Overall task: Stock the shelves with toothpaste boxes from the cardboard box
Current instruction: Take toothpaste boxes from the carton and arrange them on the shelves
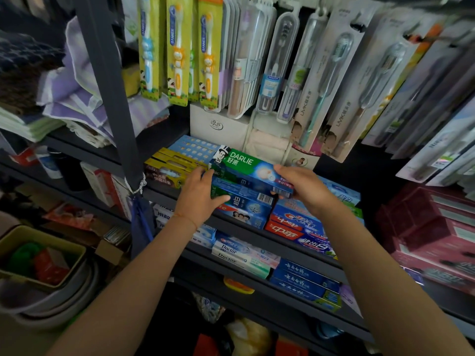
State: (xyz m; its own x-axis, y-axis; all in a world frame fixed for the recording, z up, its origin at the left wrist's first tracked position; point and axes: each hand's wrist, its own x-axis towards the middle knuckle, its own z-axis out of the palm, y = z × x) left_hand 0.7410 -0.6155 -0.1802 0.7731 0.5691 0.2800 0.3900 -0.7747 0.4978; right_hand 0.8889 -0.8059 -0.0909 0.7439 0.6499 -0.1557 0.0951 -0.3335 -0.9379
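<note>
The green toothpaste box (pixel 250 173) lies on top of a stack of toothpaste boxes (pixel 244 204) on the dark shelf (pixel 257 233). The person's left hand (pixel 199 195) holds its left end, thumb curled under against the stack, the other fingers partly hidden behind the box. The right hand (pixel 304 187) grips its right end, fingers curled over the top edge. Left of the green box sit yellow boxes (pixel 171 167); right of it, red and blue boxes (pixel 299 224). Above it hang packaged toothbrushes (pixel 177 50). Further boxes (pixel 304 282) fill the shelf below.
</note>
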